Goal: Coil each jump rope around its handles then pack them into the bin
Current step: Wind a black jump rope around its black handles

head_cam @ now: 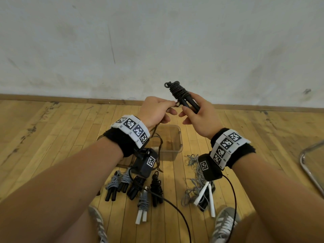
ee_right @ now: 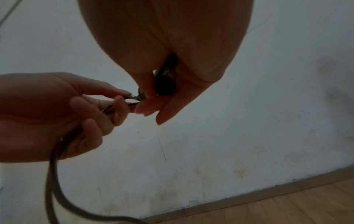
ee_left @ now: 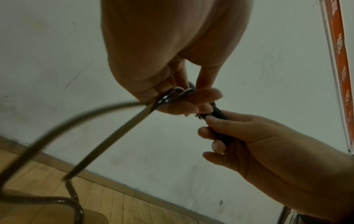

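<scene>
Right hand [head_cam: 199,118] gripping black handles [head_cam: 190,105], coiled end up-left toward wall; left hand [head_cam: 154,111] pinching loose rope [head_cam: 158,144].

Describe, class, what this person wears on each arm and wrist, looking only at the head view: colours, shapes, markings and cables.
Both forearms are bare, no sleeves. Each wrist has a black fuzzy wristband topped by a curved row of white tiles printed with black square codes. Under each wrist hangs a small black camera box bearing one more code tag. A thin black cable loops down from the right unit.
</scene>
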A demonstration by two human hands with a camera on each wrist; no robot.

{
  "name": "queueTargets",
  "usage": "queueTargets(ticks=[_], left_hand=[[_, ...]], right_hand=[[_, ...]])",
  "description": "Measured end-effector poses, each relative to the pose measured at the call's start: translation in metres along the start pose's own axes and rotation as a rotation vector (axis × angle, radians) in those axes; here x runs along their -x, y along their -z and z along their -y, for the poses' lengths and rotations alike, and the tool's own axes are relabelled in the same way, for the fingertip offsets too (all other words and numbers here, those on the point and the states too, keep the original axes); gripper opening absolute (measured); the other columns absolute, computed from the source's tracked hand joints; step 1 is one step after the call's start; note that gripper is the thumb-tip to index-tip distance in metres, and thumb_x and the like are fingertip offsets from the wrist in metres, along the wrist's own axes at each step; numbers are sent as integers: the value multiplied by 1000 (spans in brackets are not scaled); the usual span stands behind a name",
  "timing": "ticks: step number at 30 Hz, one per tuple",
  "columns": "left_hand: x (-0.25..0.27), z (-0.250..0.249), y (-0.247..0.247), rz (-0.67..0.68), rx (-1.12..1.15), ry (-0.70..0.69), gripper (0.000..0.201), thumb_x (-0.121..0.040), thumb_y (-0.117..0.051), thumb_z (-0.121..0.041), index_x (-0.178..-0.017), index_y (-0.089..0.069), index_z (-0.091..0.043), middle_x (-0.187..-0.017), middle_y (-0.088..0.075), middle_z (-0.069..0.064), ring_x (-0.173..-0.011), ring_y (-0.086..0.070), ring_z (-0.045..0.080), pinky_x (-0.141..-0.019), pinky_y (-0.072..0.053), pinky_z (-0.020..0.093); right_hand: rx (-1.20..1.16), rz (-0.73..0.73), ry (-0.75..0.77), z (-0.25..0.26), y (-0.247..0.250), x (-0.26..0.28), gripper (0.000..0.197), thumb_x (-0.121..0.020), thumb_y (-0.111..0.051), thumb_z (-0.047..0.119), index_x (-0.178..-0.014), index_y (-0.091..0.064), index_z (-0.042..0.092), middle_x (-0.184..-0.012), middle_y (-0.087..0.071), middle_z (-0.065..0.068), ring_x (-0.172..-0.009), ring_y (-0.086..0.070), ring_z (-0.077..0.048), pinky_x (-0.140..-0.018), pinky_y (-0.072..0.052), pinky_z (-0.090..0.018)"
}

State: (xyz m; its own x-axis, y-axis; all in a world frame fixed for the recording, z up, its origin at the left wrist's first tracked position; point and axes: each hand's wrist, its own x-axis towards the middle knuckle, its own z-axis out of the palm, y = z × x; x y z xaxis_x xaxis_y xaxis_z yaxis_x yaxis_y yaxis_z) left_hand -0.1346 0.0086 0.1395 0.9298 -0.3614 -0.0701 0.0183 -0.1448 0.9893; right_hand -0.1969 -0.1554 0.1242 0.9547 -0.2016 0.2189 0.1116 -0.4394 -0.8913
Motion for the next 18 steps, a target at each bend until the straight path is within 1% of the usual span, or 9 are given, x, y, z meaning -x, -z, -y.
queueTargets(ticks=[2, 5, 7, 9, 10, 13, 15, 17, 18], left_hand=[[0, 2, 1, 17, 19, -8, 18, -98, -63, -14, -106, -76, -4, -69, -71, 0, -48, -53, 9, -51, -46, 22], [0, 3, 0, 23, 33, -16, 19, -98, -61, -11, -106, -76, -4, -65, -63, -1, -46, -44, 9, -48, -38, 23], [0, 2, -1, 1, 75, 5, 21, -98, -61, -14, -105, -75, 0, -66, -61, 1, -46, -42, 9, -46, -34, 22], [-1, 2, -2, -18, 117, 32, 28, -97, -63, -19, -106, -74, 6, -66, -61, 1, -47, -43, 9, -46, -32, 21], [-1, 2, -3, -23, 133, 42, 31, -96, -64, -21, -107, -73, 7, -67, -61, 0, -47, -44, 9, -45, -32, 20], [0, 2, -5, -44, 150, 40, 32, -96, -67, -29, -104, -75, 1, -68, -62, 0, -49, -46, 9, -44, -35, 18], [-1, 3, -4, -61, 137, 27, 32, -95, -69, -34, -101, -76, -3, -68, -64, 0, -50, -47, 8, -44, -35, 18], [-1, 5, -4, -74, 88, 15, 34, -93, -71, -42, -97, -78, -8, -67, -66, -1, -50, -49, 8, -46, -37, 19], [-2, 7, -4, -88, 53, 9, 36, -91, -71, -46, -94, -79, -11, -67, -67, -1, -51, -51, 8, -48, -38, 19]], right_hand=[[94, -52, 2, -5, 5, -2, 52, -101, -58, 12, -150, -43, 22, -98, -72, -2, -72, -71, -7, -62, -59, -24], [241, -53, 14, -11, 8, -2, 52, -102, -57, 20, -149, -40, 33, -88, -69, 2, -70, -69, -15, -69, -62, -40], [328, -53, 32, -11, 6, -2, 51, -102, -56, 23, -147, -37, 38, -91, -68, 3, -73, -69, -18, -72, -61, -46], [367, -47, 42, -8, 4, -2, 50, -103, -54, 23, -148, -36, 37, -94, -67, 2, -73, -68, -18, -70, -60, -46], [370, -38, 47, -6, 3, -2, 49, -104, -51, 24, -148, -35, 36, -90, -66, 1, -70, -67, -18, -67, -59, -46], [304, 3, 73, -2, -1, 1, 42, -109, -34, 29, -152, -32, 32, -77, -59, 2, -64, -58, -17, -64, -54, -46], [270, 11, 94, -1, -3, 4, 42, -111, -27, 26, -153, -32, 30, -77, -53, 7, -62, -52, -9, -63, -51, -38], [261, 35, 121, 0, -4, 5, 43, -111, -28, 20, -153, -32, 25, -78, -50, 10, -57, -47, 1, -55, -41, -18], [246, 51, 134, 1, -5, 6, 43, -110, -31, 17, -153, -34, 22, -77, -50, 11, -55, -46, 2, -53, -37, -14]])
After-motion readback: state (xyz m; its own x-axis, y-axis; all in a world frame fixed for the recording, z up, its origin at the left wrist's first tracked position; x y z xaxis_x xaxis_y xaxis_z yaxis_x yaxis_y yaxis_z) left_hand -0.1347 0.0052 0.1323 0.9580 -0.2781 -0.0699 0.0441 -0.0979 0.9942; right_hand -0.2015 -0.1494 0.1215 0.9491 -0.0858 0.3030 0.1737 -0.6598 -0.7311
